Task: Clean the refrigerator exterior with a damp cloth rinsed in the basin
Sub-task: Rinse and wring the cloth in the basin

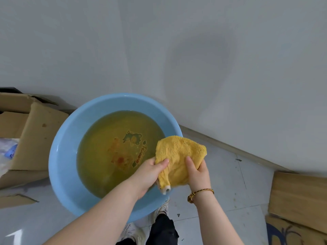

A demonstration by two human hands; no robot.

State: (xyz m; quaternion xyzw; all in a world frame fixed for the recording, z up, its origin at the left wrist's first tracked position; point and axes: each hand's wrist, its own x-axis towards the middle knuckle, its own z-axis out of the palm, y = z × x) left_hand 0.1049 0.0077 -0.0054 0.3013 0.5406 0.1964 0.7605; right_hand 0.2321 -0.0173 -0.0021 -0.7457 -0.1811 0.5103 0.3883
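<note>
Both hands grip the yellow cloth (178,157) above the near right rim of the blue basin (60,156). The left hand (150,175) has its thumb laid across the cloth's left edge, with the fingers curled under the bunched fabric. The right hand (198,172) pinches the cloth's right side, thumb on top and fingers behind. A beaded bracelet (198,193) circles the right wrist. The cloth is fluffy and crumpled, held clear of the water — one pale corner hangs down between the two hands.

The basin stands on a grey tiled floor (230,183) and holds murky yellowish water (106,147), with a printed cartoon picture showing through from its bottom. Just left of the basin sits an open cardboard box (35,131), and more cardboard (299,197) lies at the near right. A pale grey wall (159,50) fills the far side — whether this is the refrigerator I cannot tell.
</note>
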